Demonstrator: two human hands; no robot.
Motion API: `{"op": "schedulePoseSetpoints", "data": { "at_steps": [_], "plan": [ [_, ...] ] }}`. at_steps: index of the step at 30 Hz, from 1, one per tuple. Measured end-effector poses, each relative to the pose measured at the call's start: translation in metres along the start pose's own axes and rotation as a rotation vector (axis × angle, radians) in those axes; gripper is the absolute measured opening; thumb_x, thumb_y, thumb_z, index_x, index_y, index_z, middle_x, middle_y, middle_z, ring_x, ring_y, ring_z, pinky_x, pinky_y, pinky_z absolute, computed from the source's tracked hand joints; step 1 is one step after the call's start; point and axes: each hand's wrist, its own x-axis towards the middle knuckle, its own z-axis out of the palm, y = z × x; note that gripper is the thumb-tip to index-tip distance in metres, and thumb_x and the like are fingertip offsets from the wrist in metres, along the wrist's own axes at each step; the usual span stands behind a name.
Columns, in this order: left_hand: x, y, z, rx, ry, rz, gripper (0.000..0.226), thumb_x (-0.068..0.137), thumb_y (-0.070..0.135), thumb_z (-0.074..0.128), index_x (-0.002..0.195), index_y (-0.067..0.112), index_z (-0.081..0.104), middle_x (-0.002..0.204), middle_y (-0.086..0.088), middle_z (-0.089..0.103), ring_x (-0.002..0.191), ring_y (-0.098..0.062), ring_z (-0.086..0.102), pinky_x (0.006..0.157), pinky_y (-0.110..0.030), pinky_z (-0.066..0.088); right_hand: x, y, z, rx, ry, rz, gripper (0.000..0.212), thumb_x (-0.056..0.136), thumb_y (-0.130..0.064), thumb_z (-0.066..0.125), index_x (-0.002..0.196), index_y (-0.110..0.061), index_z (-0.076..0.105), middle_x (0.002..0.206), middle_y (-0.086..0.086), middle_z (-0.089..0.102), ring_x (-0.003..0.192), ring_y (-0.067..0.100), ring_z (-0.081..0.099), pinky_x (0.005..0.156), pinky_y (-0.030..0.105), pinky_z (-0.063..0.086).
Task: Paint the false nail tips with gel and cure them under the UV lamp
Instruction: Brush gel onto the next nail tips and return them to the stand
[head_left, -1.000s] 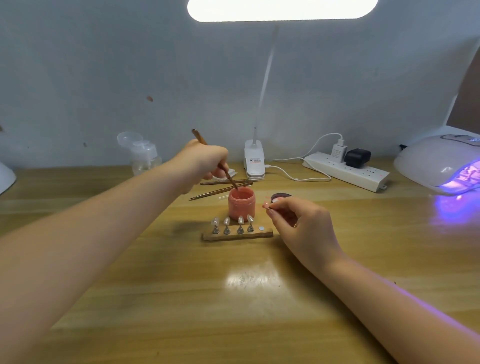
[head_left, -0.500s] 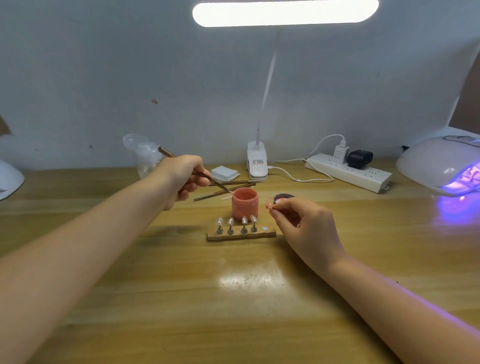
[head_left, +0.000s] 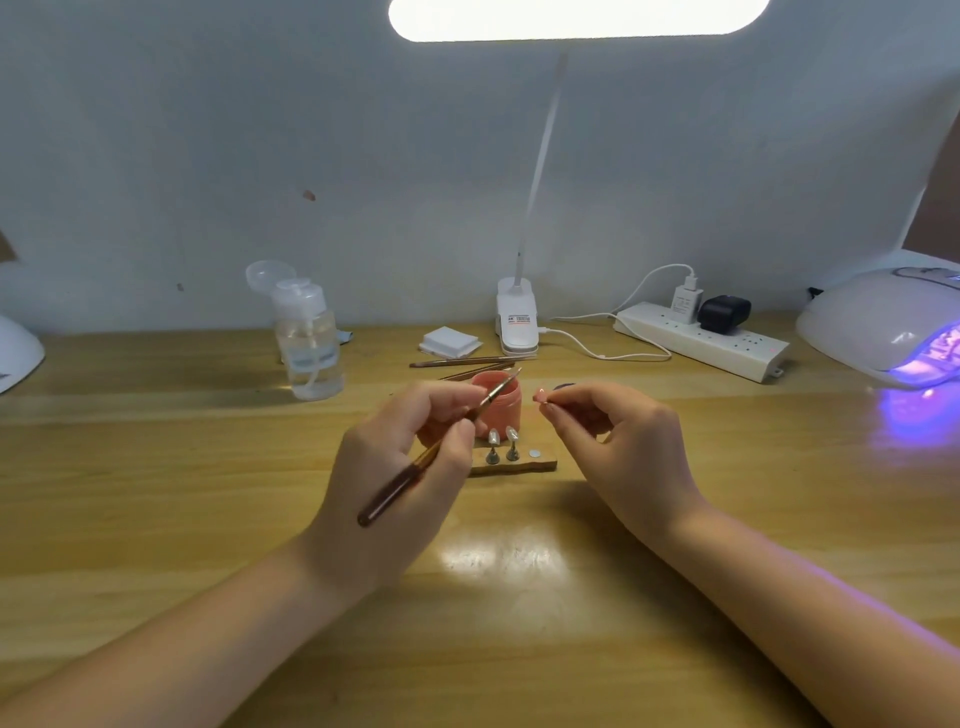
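My left hand (head_left: 400, 467) grips a brown brush (head_left: 441, 447) like a pen, its tip raised over the pink gel jar (head_left: 501, 397). My right hand (head_left: 618, 441) pinches a small nail tip (head_left: 540, 396) between thumb and forefinger, just right of the jar; its detail is too small for me to read. Behind my left hand a wooden holder (head_left: 519, 465) shows two mounted tips (head_left: 503, 436), the rest of it hidden. The wooden table (head_left: 156, 493) carries spare brushes (head_left: 467, 362), a pump bottle (head_left: 309, 338), a clip lamp (head_left: 517, 322) and a power strip (head_left: 701, 340) along a pale wall. The UV lamp (head_left: 883, 322) glows violet at far right, cut off by the edge.
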Motion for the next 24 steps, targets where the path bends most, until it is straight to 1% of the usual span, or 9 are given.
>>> {"op": "schedulePoseSetpoints", "data": {
  "at_steps": [2, 5, 9, 11, 14, 17, 20, 24],
  "plan": [
    [-0.003, 0.0, 0.001, 0.048, -0.005, 0.058, 0.028, 0.087, 0.029, 0.05, 0.108, 0.02, 0.065, 0.093, 0.011, 0.068, 0.09, -0.008, 0.064, 0.076, -0.015, 0.048, -0.001, -0.001, 0.0, -0.013, -0.002, -0.03, 0.014, 0.084, -0.006, 0.073, 0.097, -0.005, 0.075, 0.085, 0.004, 0.073, 0.076, 0.016, 0.067, 0.07, 0.035, 0.056],
    [-0.005, 0.0, 0.003, 0.085, -0.017, 0.126, 0.025, 0.087, 0.025, 0.051, 0.107, 0.019, 0.066, 0.093, 0.01, 0.068, 0.09, -0.006, 0.063, 0.077, -0.016, 0.048, -0.001, -0.001, 0.001, -0.024, 0.002, -0.056, 0.013, 0.083, -0.005, 0.073, 0.096, -0.005, 0.075, 0.084, 0.004, 0.072, 0.074, 0.017, 0.066, 0.068, 0.036, 0.056],
    [-0.007, -0.001, 0.004, 0.109, -0.049, 0.172, 0.026, 0.088, 0.023, 0.052, 0.107, 0.015, 0.068, 0.093, 0.007, 0.069, 0.089, -0.009, 0.064, 0.075, -0.026, 0.052, -0.002, 0.001, 0.002, -0.032, 0.007, -0.069, 0.011, 0.083, -0.004, 0.073, 0.094, -0.004, 0.075, 0.083, 0.005, 0.072, 0.073, 0.019, 0.066, 0.067, 0.038, 0.055],
    [-0.008, -0.003, 0.005, 0.11, -0.063, 0.182, 0.026, 0.087, 0.022, 0.052, 0.104, 0.012, 0.07, 0.092, 0.007, 0.069, 0.088, -0.009, 0.064, 0.073, -0.029, 0.053, -0.003, 0.002, 0.004, -0.035, -0.004, -0.072, 0.011, 0.083, -0.004, 0.073, 0.094, -0.003, 0.074, 0.084, 0.007, 0.072, 0.074, 0.021, 0.066, 0.067, 0.04, 0.055],
    [-0.01, -0.005, 0.006, 0.099, -0.043, 0.191, 0.025, 0.088, 0.02, 0.051, 0.102, 0.011, 0.07, 0.09, 0.007, 0.069, 0.087, -0.009, 0.065, 0.073, -0.026, 0.052, -0.005, 0.003, 0.005, -0.044, -0.014, -0.084, 0.011, 0.083, -0.003, 0.073, 0.094, -0.001, 0.074, 0.084, 0.009, 0.072, 0.075, 0.023, 0.067, 0.068, 0.042, 0.055],
    [-0.01, -0.005, 0.008, 0.137, -0.011, 0.173, 0.026, 0.089, 0.021, 0.05, 0.107, 0.013, 0.068, 0.092, 0.008, 0.068, 0.089, -0.009, 0.063, 0.076, -0.021, 0.049, -0.005, 0.003, 0.006, -0.059, -0.004, -0.102, 0.009, 0.082, -0.003, 0.074, 0.091, -0.001, 0.074, 0.079, 0.009, 0.072, 0.07, 0.024, 0.066, 0.065, 0.045, 0.054],
    [-0.01, -0.005, 0.01, 0.164, -0.017, 0.172, 0.026, 0.089, 0.022, 0.05, 0.109, 0.016, 0.067, 0.094, 0.009, 0.068, 0.091, -0.006, 0.061, 0.079, -0.018, 0.046, -0.005, 0.002, 0.006, -0.061, -0.007, -0.098, 0.009, 0.082, -0.004, 0.074, 0.091, -0.001, 0.074, 0.079, 0.009, 0.072, 0.07, 0.025, 0.066, 0.065, 0.045, 0.054],
    [-0.012, -0.005, 0.009, 0.146, -0.044, 0.158, 0.027, 0.086, 0.022, 0.05, 0.099, 0.01, 0.07, 0.088, 0.007, 0.067, 0.087, -0.006, 0.06, 0.076, -0.016, 0.043, -0.005, 0.003, 0.005, -0.056, -0.008, -0.081, 0.012, 0.083, -0.005, 0.073, 0.095, -0.001, 0.074, 0.086, 0.009, 0.073, 0.076, 0.023, 0.067, 0.07, 0.041, 0.055]
  ]
}}
